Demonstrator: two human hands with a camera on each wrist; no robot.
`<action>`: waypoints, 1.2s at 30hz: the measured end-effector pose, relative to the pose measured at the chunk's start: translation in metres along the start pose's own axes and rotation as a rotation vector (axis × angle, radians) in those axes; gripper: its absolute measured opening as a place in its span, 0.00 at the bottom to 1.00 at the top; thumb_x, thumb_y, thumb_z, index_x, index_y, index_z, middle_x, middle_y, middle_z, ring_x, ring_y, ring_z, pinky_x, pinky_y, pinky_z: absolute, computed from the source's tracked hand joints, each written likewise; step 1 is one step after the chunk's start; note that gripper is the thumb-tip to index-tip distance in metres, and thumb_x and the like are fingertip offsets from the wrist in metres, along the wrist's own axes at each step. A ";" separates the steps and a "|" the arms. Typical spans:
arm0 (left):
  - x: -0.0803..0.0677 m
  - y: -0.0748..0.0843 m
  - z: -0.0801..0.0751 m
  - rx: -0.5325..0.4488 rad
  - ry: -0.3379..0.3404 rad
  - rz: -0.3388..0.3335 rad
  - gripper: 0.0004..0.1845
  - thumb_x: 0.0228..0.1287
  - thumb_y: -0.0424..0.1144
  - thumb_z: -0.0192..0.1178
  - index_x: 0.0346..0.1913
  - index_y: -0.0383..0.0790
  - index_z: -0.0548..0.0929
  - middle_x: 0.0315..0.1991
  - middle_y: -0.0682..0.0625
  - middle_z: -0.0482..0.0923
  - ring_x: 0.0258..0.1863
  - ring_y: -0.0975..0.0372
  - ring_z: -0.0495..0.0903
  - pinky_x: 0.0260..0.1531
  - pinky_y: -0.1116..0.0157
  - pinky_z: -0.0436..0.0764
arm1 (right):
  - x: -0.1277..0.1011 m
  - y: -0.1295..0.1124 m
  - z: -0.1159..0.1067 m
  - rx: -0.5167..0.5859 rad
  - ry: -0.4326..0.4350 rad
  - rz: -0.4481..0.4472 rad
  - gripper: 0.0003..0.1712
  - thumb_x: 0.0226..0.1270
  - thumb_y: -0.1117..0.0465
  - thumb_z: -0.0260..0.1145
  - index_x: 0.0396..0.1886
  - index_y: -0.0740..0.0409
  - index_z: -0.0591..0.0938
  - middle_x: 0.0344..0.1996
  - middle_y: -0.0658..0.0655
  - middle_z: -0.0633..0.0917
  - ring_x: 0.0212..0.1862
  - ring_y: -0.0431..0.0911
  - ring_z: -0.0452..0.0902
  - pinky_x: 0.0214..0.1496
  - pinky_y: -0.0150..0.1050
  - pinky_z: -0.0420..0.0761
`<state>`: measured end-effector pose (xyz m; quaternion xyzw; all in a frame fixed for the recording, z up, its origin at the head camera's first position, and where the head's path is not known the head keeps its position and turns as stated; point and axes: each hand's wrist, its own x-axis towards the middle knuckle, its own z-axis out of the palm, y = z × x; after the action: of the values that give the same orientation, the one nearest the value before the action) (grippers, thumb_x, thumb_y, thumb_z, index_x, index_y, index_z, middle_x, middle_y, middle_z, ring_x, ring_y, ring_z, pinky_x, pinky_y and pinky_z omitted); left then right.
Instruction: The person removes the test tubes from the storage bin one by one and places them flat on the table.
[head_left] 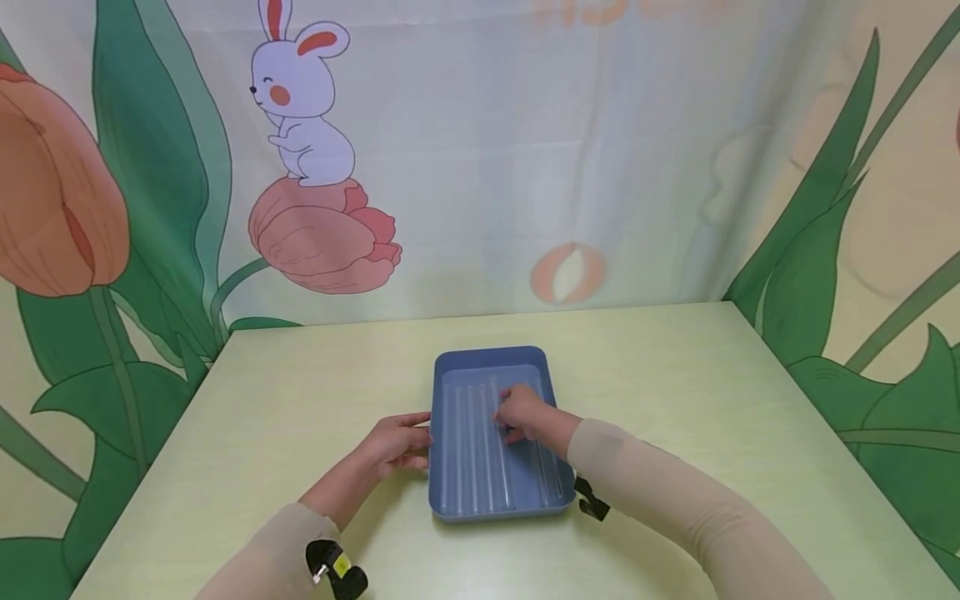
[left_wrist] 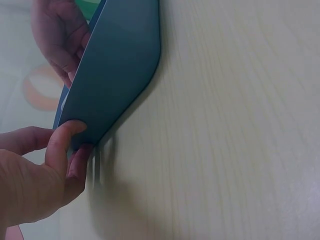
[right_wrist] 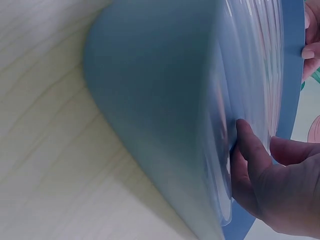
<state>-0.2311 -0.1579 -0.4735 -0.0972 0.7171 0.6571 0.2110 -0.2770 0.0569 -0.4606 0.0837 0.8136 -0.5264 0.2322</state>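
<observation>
Several clear ribbed tubes lie lengthwise in a shallow blue tray, most along its left side and a few along its right. The right hand reaches in over the right rim. In the right wrist view, that hand has its thumb and index finger at the inner edge of the left group, pinching a clear tube; the contact is partly hidden. The left hand rests its fingers against the outside of the left wall. In the left wrist view, this hand touches the wall and lower edge.
The tray sits on a pale wood-grain table. A printed curtain with a rabbit and flowers hangs behind the far edge. Black wrist cameras are strapped below both sleeves.
</observation>
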 end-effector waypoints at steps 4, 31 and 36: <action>0.000 0.000 0.001 -0.001 0.000 0.003 0.32 0.69 0.23 0.53 0.76 0.26 0.62 0.69 0.27 0.72 0.31 0.67 0.84 0.23 0.74 0.82 | -0.001 -0.001 -0.001 0.000 -0.008 0.011 0.33 0.70 0.76 0.59 0.74 0.69 0.66 0.42 0.61 0.78 0.37 0.45 0.73 0.30 0.35 0.83; 0.001 -0.001 -0.001 -0.024 -0.025 -0.031 0.33 0.72 0.24 0.54 0.78 0.29 0.61 0.75 0.28 0.63 0.37 0.66 0.84 0.25 0.73 0.83 | -0.007 -0.001 -0.037 0.174 -0.099 -0.028 0.29 0.71 0.73 0.61 0.72 0.69 0.71 0.66 0.70 0.79 0.60 0.56 0.81 0.43 0.39 0.89; 0.003 -0.002 -0.003 -0.033 -0.024 -0.033 0.32 0.73 0.25 0.55 0.78 0.30 0.61 0.75 0.29 0.62 0.37 0.66 0.84 0.27 0.72 0.85 | -0.011 -0.004 -0.050 0.204 -0.094 -0.040 0.29 0.74 0.70 0.61 0.73 0.67 0.71 0.67 0.70 0.79 0.55 0.51 0.82 0.46 0.39 0.89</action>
<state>-0.2330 -0.1603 -0.4766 -0.1047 0.7018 0.6665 0.2285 -0.2838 0.1012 -0.4353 0.0658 0.7457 -0.6142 0.2497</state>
